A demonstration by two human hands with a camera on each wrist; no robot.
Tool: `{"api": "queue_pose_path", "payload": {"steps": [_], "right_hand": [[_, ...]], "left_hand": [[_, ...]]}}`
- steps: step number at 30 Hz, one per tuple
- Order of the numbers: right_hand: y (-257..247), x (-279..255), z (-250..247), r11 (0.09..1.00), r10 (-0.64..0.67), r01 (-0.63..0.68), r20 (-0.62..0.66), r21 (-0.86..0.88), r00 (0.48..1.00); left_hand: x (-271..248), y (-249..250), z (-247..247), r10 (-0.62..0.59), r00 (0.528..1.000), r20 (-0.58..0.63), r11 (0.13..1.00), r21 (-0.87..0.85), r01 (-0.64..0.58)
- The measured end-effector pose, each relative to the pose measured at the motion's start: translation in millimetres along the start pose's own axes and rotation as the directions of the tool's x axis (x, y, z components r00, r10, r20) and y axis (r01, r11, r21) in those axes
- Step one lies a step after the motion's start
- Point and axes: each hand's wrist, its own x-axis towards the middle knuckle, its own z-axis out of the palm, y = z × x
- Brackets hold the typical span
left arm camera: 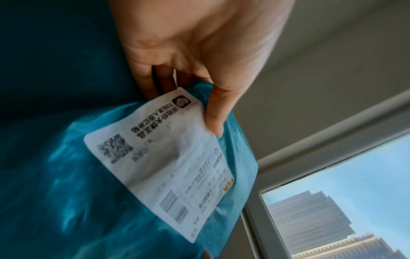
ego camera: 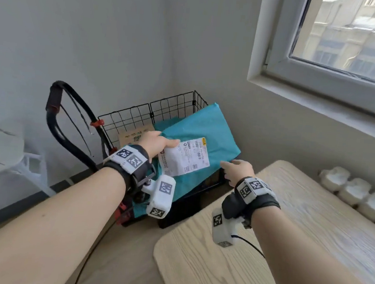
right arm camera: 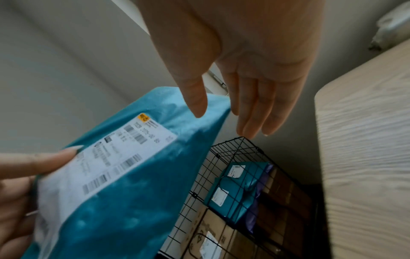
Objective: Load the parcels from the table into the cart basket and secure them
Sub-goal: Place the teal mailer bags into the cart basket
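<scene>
A large teal plastic mailer parcel with a white shipping label hangs tilted over the black wire cart basket. My left hand pinches its left edge at the label, thumb on top. My right hand hovers at the parcel's right edge with straight fingers, holding nothing. Inside the basket lie smaller teal parcels and brown cardboard boxes.
The pale wooden table stands right of the cart. The cart's black handle rises at the left. A wall and a window sill lie behind; white radiator sections sit beyond the table.
</scene>
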Motion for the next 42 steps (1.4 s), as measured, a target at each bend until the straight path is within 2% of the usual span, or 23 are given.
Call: {"api": "queue_pose_path", "payload": {"steps": [3,6,8,10,13,17,22,28,32,42], "right_hand": [[-20.1,8.6,22.1,0.989,0.036,-0.053,0.119,0.139,0.992],[-39.5,13.0,47.9,0.957,0.031,-0.111,0.286,0.269,0.958],[-54.1,19.2,66.5,0.908,-0.022,-0.087,0.253,0.411,0.967],[-72.7,30.7,80.9,0.885,-0.064,-0.007,0.137,0.466,0.988],[-110.5,54.3,106.2,0.925,-0.117,0.116,-0.019,0.362,0.993],[-161.4,85.8,162.7,0.946,-0.199,0.227,-0.137,0.232,0.97],[-201.2,101.9,227.1,0.945,-0.292,0.316,-0.212,0.089,0.933],[-243.3,123.3,238.6,0.931,-0.346,0.365,-0.332,-0.006,0.877],[-260.2,140.8,238.5,0.934,-0.343,0.354,-0.422,-0.054,0.839],[-268.7,207.6,243.8,0.961,-0.278,0.243,-0.427,-0.135,0.861]], "left_hand": [[20.5,-0.6,-14.1,0.01,0.999,0.051,0.989,-0.149,-0.002],[52.2,-7.8,-31.9,0.026,0.997,0.073,0.98,-0.198,-0.011],[79.9,-13.0,-46.6,0.027,0.995,0.092,0.99,-0.142,-0.013],[108.3,-12.9,-64.1,0.024,0.988,0.152,0.999,-0.04,-0.018],[152.3,-6.1,-98.2,0.034,0.973,0.229,0.997,0.065,-0.05],[206.4,3.3,-151.6,0.101,0.969,0.225,0.974,0.177,-0.143],[264.5,5.8,-203.1,0.107,0.971,0.212,0.979,0.146,-0.14],[307.1,15.9,-225.8,0.14,0.966,0.22,0.988,0.03,-0.15],[325.8,16.9,-230.0,0.138,0.965,0.225,0.99,-0.004,-0.141],[389.5,29.5,-227.0,0.089,0.969,0.229,0.996,-0.004,-0.09]]}}
